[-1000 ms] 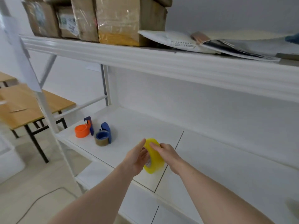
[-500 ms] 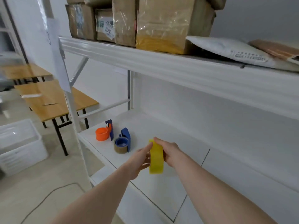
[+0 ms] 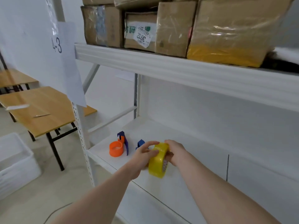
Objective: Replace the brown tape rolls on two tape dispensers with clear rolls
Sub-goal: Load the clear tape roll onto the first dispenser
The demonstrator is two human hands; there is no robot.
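paper sign [image 3: 64, 62]: "4-3" | box label [image 3: 142, 38]: "3012"

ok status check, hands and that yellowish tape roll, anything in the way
Left hand and right hand both gripping the yellowish clear tape roll above the white shelf. Orange-and-blue dispenser left, untouched. Second blue dispenser mostly hidden behind left hand.

Even, diffuse daylight-white illumination; source not visible. The white shelf [image 3: 113, 159] reads bright without clipping, and shadows beneath the yellow tape roll [image 3: 157, 165] and both hands are faint and soft-edged. Glare streaks cross the plastic wrap on the cardboard boxes [image 3: 226, 29] well above the fingers [image 3: 150, 145]. Mild motion blur softens the fingers and the paper sign [image 3: 64, 62] to their upper left. Wide-angle distortion bows the shelf beam and stretches the forearms toward the lower edge.
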